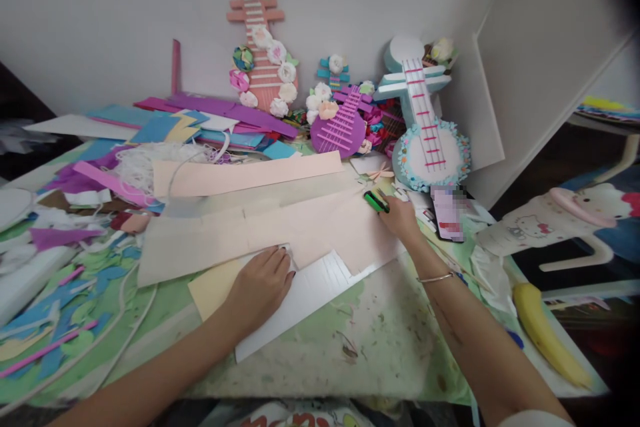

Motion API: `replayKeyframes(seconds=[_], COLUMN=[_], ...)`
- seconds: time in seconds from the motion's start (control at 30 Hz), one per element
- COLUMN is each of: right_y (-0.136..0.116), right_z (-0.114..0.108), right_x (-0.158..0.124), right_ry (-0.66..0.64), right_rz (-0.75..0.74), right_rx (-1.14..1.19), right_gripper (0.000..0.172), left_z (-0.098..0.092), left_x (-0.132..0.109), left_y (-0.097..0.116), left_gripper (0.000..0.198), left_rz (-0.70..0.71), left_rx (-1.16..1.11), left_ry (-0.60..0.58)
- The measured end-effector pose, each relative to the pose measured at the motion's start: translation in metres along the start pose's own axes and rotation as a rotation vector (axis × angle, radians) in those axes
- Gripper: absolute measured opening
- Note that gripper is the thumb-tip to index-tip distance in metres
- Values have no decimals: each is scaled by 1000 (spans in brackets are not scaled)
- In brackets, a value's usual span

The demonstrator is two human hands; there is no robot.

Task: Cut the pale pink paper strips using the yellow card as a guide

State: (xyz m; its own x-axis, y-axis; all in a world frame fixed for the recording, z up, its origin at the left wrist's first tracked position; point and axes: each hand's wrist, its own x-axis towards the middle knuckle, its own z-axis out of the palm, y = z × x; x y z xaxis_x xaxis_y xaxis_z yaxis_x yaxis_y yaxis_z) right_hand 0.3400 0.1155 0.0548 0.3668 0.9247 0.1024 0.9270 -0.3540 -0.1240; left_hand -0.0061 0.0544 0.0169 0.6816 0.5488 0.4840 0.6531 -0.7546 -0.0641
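Note:
My left hand (pixel 263 283) lies on a white foam sheet (pixel 310 293) and the edge of a pale pink sheet (pixel 280 227), with fingers curled down and pressed against them. Farther right, my right hand (pixel 400 215) is closed around a green utility knife (pixel 376 201) whose tip rests at the pink sheet's far right edge. A cream sheet (pixel 213 287) sticks out under the white one, beside my left wrist.
Foam guitar models stand at the back: a pink one (pixel 263 60), a purple one (pixel 343 123) and a blue-white one (pixel 427 133). Coloured foam scraps (pixel 75 280) cover the left side. A phone (pixel 447 213) lies beside my right hand and a banana (pixel 545 333) at the right edge.

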Motion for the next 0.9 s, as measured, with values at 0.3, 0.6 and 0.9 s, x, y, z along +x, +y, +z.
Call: replayKeyframes(seconds=[0.3,0.6,0.9], right_y=[1,-38,-43], right_z=[0,30,33], right_x=[33,84,99], right_ry=[29,-67,-120], right_rz=[6,-2,83], right_rx=[168,648,737], right_gripper=[29,44,47], left_z=[8,6,6], left_x=[-6,6,24], left_y=[-3,-19,-36], left_gripper=[42,66,55], left_rz=[-158,-222,-205], left_rx=[2,-108,-233], left_ry=[-158,-373,-479])
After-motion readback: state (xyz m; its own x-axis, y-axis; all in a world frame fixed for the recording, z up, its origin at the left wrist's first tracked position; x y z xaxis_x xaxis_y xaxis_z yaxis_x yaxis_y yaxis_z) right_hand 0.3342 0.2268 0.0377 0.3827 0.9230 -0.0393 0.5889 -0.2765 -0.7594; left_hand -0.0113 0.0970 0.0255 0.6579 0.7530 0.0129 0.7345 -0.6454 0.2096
